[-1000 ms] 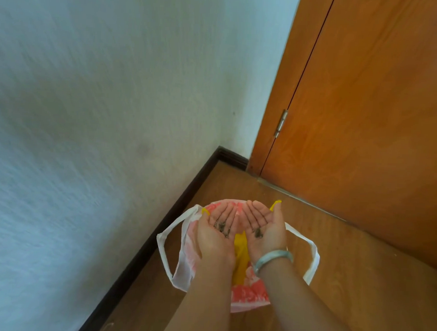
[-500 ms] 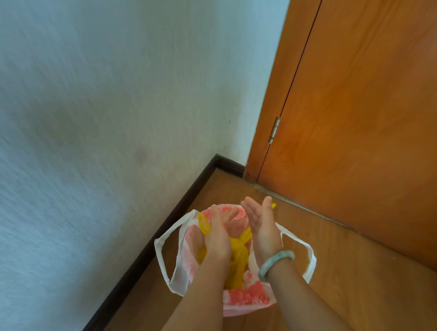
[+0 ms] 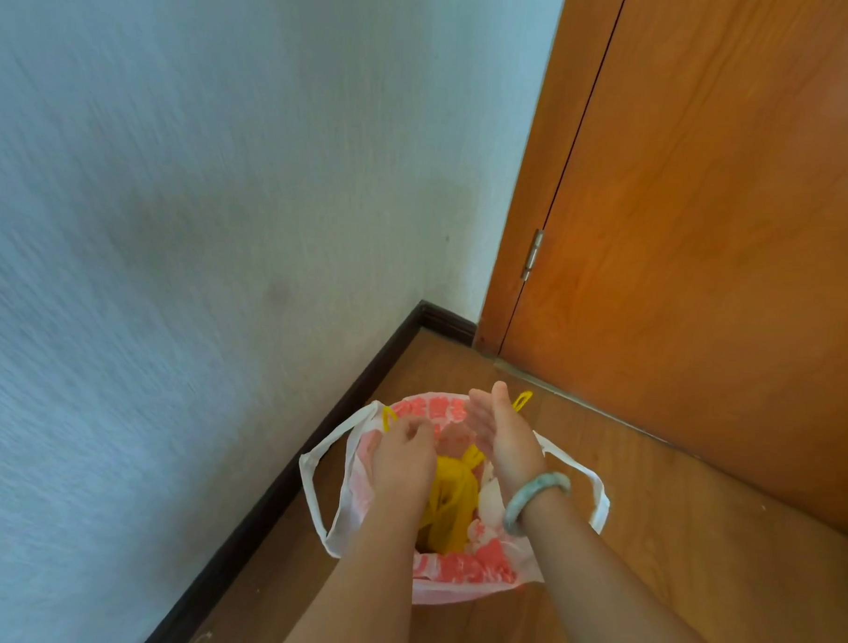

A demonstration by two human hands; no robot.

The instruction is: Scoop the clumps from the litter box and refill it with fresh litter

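A white plastic bag (image 3: 469, 571) with red print stands open on the wooden floor. A yellow bag (image 3: 448, 507) lies inside it. Both my hands hover over the bag's mouth. My left hand (image 3: 404, 459) is turned palm down, its fingers bent slightly over the opening, holding nothing. My right hand (image 3: 502, 429) stands on edge with straight fingers, palm facing the left hand. A pale green bangle (image 3: 533, 501) sits on my right wrist. No litter box or scoop is in view.
A white wall (image 3: 198, 214) with a dark baseboard (image 3: 309, 452) runs along the left. A brown wooden door (image 3: 707, 236) with a hinge (image 3: 532, 255) shuts off the corner on the right. Wooden floor (image 3: 694, 552) extends to the right of the bag.
My hands were cupped palms up with dark bits in them. They have since turned over above the bag, the left palm down and the right on edge, and the bits are gone.
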